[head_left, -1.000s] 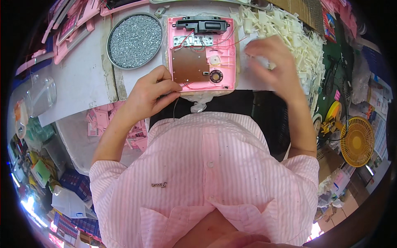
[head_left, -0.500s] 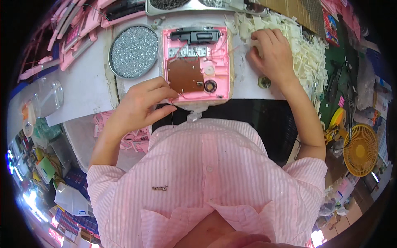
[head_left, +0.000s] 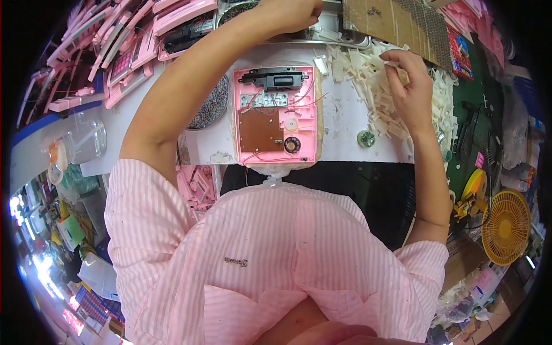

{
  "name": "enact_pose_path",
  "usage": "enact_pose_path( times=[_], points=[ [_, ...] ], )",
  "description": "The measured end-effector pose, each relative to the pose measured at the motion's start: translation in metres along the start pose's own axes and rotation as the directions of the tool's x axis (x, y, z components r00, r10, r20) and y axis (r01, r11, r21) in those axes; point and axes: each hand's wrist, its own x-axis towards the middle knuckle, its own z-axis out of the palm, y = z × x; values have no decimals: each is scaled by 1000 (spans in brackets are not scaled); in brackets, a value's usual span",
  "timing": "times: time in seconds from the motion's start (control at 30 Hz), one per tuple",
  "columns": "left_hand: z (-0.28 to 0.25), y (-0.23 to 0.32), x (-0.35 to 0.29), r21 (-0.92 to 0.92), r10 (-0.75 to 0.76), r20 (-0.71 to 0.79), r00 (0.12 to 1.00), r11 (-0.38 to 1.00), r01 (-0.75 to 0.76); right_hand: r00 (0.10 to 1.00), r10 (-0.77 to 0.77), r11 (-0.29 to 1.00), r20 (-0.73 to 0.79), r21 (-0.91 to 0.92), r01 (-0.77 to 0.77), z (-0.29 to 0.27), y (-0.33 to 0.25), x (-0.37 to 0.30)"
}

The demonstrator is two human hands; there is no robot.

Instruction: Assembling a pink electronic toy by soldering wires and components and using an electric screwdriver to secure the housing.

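A pink plastic housing (head_left: pixel 309 118) lies open side up in front of me, with a black module (head_left: pixel 280 79), a brown board (head_left: pixel 260 131), a black round part (head_left: pixel 292 144) and thin red wires in it. Neither hand touches it. My left hand (head_left: pixel 290 15) reaches over the metal tray (head_left: pixel 361 41) at the far edge. Its fingers are curled and partly cut off by the picture's edge; what they hold, if anything, is hidden. My right hand (head_left: pixel 413 86) is at the pile of cream-white plastic pieces (head_left: pixel 368 83), thumb and forefinger closed round one small piece (head_left: pixel 387 61).
A round dish of metal bits (head_left: pixel 211 106) is partly hidden under my left forearm. Pink housings (head_left: pixel 135 57) are stacked at far left. Cardboard (head_left: pixel 397 23) lies at the back right. A small round green-rimmed container (head_left: pixel 365 138) stands near the table edge; a yellow fan (head_left: pixel 505 228) is at right.
My left hand has left the housing's near left corner and reached forward to the metal tray. My right hand has moved right over the white pieces and closed its fingertips.
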Motion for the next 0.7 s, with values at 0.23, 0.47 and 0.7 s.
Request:
enact_pose_path(
  times=[0.23,0.47,0.7],
  points=[
    [30,5,16,54,-99,143,985,994,92,978,148,967,-144,229,-112,-15,14,4],
    [24,-7,6,-165,43,-332,942,981,-103,873,482,717,68,542,-438,-34,-2,-8],
    [-7,-4,-51,-285,-190,-353,916,955,88,827,415,481,379,681,-553,-22,-62,-53]
  ],
)
